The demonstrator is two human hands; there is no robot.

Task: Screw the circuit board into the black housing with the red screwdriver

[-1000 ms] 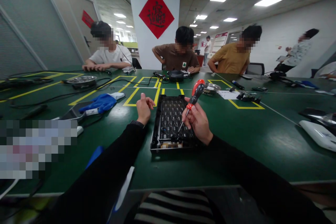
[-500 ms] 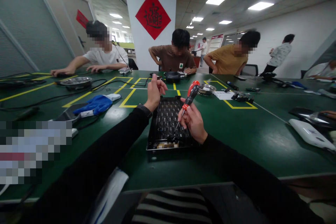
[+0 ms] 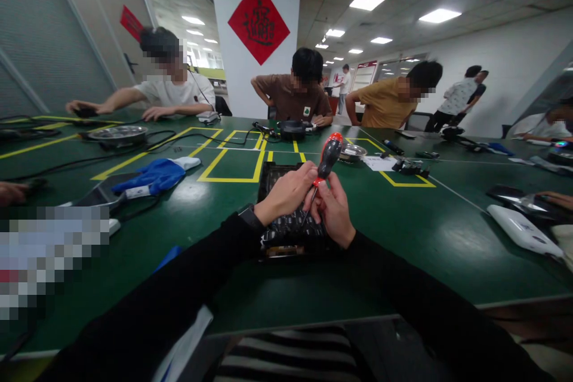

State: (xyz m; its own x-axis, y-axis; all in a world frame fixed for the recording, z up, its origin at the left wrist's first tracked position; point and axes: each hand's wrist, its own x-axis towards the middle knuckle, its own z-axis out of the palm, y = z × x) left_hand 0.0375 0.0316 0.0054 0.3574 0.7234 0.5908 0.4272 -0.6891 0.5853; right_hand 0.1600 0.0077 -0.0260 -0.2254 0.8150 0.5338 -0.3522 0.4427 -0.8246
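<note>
A screwdriver (image 3: 330, 158) with a red and black handle leans over the device, its handle up and its thin shaft pointing down. My right hand (image 3: 335, 212) is closed around it just below the handle. My left hand (image 3: 289, 192) reaches across to the neck of the screwdriver, fingers pressed together beside my right fingertips; whatever they pinch is hidden. Under both hands lies an open black device casing (image 3: 265, 182), with a dark patterned inside and a light brown part along its near end. The hands cover much of it, and the screwdriver's tip is hard to make out.
A blue cloth-like item (image 3: 156, 176) lies to the left, with a metal dish (image 3: 119, 133) and cables behind it. Another metal dish (image 3: 352, 153) and a paper sheet (image 3: 378, 163) are at the right. A white device (image 3: 523, 231) sits far right. Several people sit across the green table (image 3: 425, 239).
My left hand has come down and to the right, from raised above the casing to the screwdriver's neck. My right hand still holds the screwdriver, whose handle is now more upright.
</note>
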